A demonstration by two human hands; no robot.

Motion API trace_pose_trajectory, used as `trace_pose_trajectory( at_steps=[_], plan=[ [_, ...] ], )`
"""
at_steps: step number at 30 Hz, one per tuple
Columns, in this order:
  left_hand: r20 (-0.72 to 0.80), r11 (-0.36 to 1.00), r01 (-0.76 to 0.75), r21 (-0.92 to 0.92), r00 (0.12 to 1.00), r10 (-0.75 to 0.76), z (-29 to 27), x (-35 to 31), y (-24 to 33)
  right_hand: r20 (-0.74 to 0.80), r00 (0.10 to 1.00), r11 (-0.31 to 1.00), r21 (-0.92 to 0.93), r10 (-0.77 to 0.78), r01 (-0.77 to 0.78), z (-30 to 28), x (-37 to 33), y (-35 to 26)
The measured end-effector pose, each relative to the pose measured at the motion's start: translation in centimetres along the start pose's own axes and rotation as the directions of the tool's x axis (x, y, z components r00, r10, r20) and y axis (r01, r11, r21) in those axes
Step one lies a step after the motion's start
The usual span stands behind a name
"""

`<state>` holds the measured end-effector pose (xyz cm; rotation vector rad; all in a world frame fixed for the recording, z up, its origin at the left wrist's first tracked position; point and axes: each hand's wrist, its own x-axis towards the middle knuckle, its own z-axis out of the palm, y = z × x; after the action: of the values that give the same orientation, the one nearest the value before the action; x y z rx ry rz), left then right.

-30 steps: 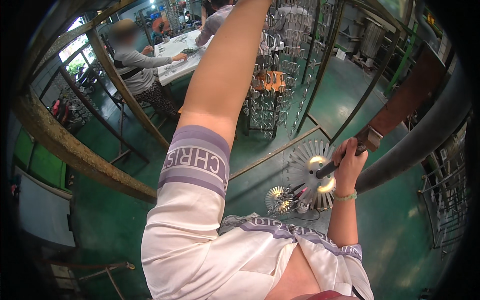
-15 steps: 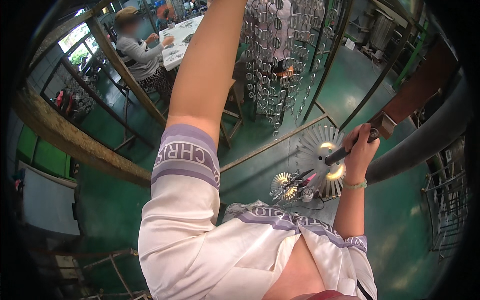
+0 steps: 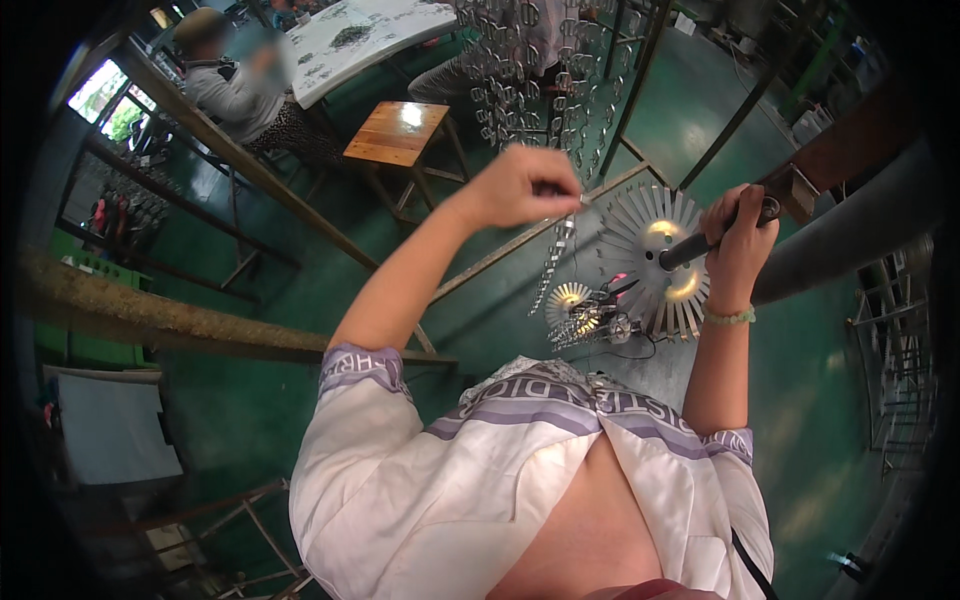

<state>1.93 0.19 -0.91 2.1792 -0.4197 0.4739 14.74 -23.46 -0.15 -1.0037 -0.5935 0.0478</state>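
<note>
Silvery chain (image 3: 562,240) hanging aslant, slotted metal disc (image 3: 634,243) (shiny) beside it, dark central shaft (image 3: 687,249)

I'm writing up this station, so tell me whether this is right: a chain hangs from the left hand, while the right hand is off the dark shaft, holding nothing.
Not quite: the right hand is closed round the dark shaft, as the head view shows. A chain does hang from the left hand.
</note>
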Motion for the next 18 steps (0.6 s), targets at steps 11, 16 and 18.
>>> trace_pose_trajectory(
  at_steps=[11, 16, 18],
  plan=[
    [0.192, 0.998, 0.04, -0.055, 0.981, -0.029, 7.7, -4.7, -3.7, 0.049, 0.998, 0.997, -0.076, 0.037, -0.033, -1.1, 0.3, 1.1],
    [0.195, 0.998, 0.039, -0.043, 0.98, -0.03, 8.8, -4.8, -4.3, 0.126, 0.99, 0.995, -0.094, 0.056, -0.044, -1.8, 0.5, 1.4],
    [0.185, 0.997, 0.051, -0.061, 0.982, -0.039, 9.3, -4.8, -4.5, 0.138, 0.989, 0.996, -0.07, 0.062, -0.052, -2.0, 0.7, 1.7]
  ],
)
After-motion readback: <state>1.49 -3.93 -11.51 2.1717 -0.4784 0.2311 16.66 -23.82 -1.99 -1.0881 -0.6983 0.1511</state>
